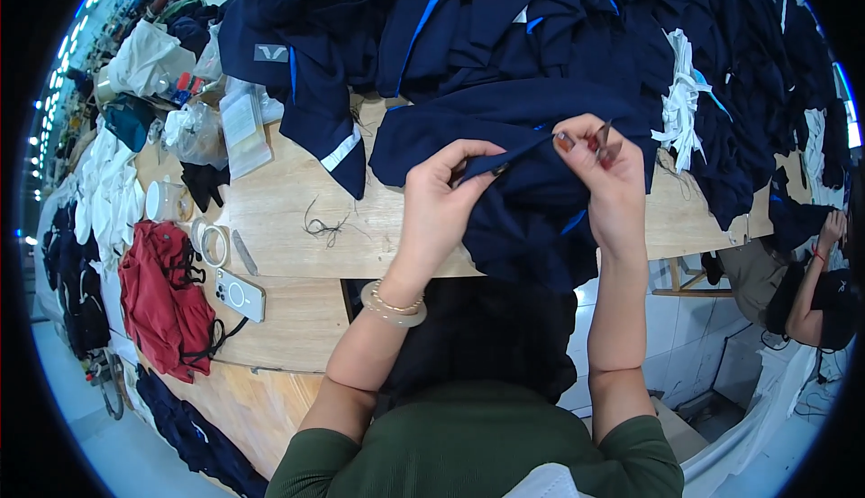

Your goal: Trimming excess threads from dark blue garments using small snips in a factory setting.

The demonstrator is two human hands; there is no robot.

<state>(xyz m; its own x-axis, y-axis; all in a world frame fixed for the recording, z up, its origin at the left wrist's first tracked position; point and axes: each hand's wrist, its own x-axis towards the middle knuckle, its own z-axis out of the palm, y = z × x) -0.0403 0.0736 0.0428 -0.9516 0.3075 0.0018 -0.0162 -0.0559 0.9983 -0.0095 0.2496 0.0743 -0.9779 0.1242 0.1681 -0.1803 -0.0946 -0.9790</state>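
A navy garment (532,196) with small bright blue accents is held up over the near edge of the wooden table, part of it hanging off. My left hand (446,187) is closed, pinching a fold of it between thumb and fingers. Close by, my right hand (608,169) pinches the same stretched edge between thumb and forefinger. Dark pointed blades, which look like thread snips (607,145), stick out from the curled fingers of that hand. Behind both hands lies another folded navy piece (505,106).
Navy garments (505,20) are heaped across the far side of the table (288,250). White strips (682,101) lie at right; thread scraps (326,226) at left. Further left are a phone (240,295), tape rolls (214,246) and a red garment (165,295). A co-worker's arm (811,286) shows far right.
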